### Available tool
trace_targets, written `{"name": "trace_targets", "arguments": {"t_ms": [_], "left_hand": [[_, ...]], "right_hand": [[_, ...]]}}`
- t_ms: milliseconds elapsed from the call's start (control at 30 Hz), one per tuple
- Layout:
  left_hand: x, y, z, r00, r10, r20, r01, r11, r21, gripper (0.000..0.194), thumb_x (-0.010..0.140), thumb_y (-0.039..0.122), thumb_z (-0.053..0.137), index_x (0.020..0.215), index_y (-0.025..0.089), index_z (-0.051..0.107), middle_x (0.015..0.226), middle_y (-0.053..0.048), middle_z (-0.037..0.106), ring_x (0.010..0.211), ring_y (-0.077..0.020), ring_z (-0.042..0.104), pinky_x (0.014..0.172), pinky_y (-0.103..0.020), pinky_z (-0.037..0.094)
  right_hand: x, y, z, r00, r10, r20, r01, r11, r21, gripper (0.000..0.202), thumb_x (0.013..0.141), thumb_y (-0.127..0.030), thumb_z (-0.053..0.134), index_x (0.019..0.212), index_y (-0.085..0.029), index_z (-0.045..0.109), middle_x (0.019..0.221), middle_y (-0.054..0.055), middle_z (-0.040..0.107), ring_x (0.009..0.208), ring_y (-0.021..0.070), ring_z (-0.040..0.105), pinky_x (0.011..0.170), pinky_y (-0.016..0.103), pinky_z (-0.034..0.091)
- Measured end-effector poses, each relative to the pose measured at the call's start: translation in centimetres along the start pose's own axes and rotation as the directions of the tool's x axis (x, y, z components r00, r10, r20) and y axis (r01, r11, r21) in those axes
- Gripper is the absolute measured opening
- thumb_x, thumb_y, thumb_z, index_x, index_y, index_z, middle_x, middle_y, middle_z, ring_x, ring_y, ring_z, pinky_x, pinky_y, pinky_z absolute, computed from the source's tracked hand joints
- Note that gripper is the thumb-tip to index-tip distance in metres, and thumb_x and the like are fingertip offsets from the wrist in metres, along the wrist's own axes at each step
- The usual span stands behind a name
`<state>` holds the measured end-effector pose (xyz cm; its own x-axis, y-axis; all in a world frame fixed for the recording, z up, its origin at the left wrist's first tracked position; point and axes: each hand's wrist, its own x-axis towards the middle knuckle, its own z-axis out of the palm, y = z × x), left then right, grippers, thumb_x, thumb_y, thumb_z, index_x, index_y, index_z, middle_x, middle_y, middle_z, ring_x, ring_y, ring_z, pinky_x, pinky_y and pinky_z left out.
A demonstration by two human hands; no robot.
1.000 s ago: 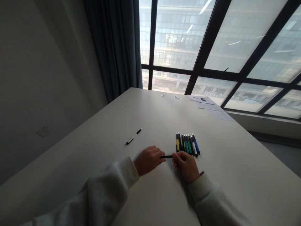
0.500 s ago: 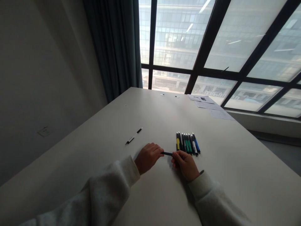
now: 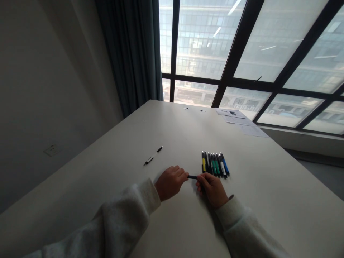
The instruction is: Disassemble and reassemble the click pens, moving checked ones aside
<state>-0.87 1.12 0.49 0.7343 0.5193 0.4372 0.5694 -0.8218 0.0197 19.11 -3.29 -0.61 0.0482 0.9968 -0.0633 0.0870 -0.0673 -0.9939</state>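
Between my two hands a dark pen (image 3: 192, 177) lies roughly level above the table. The fingers of my left hand (image 3: 172, 182) are closed on its left end. My right hand (image 3: 212, 188) pinches the right end between thumb and fingers. Just behind my right hand, several pens (image 3: 215, 165) with yellow, black, green, white and blue barrels lie side by side in a row. A single black and white pen (image 3: 153, 155) rests at a slant on the table, beyond my left hand.
The white table (image 3: 172, 132) stretches toward a large window. Printed papers (image 3: 236, 118) lie at its far right edge, and two small white pieces (image 3: 202, 110) sit along the back edge. A dark curtain (image 3: 134, 53) hangs at the back left.
My left hand has shifted slightly to the right and down along the pen, so less of the pen shows between my hands. My right hand has hardly moved.
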Motion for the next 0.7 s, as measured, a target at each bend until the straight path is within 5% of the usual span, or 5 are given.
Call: {"name": "trace_targets", "arguments": {"t_ms": [167,433,700], "left_hand": [[-0.1,0.2,0.4,0.998,-0.042,0.056,0.042,0.999,0.012,0.016,0.099,0.028,0.048,0.102,0.018,0.059,0.088,-0.005,0.064,0.076,-0.0190,0.058,0.066,-0.032,0.041],[-0.1,0.7,0.1,0.994,-0.092,0.063,0.091,0.995,0.028,0.025,0.099,0.041,0.046,0.097,0.020,0.059,0.084,-0.003,0.062,0.067,-0.0152,0.060,0.054,-0.026,0.036],[0.0,1.0,-0.7,0.986,-0.067,0.154,0.073,0.997,-0.037,0.029,0.101,0.037,0.040,0.088,0.017,0.057,0.076,-0.004,0.064,0.062,-0.0157,0.061,0.051,-0.027,0.035]], "right_hand": [[-0.1,-0.2,0.2,0.999,-0.037,0.008,0.037,0.999,0.033,0.046,0.074,-0.063,0.071,0.075,-0.017,0.062,0.062,0.001,0.065,0.050,0.0138,0.054,0.047,0.026,0.046],[-0.3,-0.3,0.2,0.998,0.015,0.060,-0.013,0.999,-0.045,0.059,0.085,-0.072,0.050,0.066,-0.017,0.061,0.053,0.001,0.059,0.042,0.0122,0.047,0.042,0.024,0.032],[-0.5,-0.9,-0.1,0.979,-0.181,0.093,0.200,0.934,-0.294,0.052,0.092,-0.058,0.049,0.059,-0.019,0.058,0.050,-0.002,0.051,0.050,0.0131,0.045,0.052,0.026,0.033]]}}
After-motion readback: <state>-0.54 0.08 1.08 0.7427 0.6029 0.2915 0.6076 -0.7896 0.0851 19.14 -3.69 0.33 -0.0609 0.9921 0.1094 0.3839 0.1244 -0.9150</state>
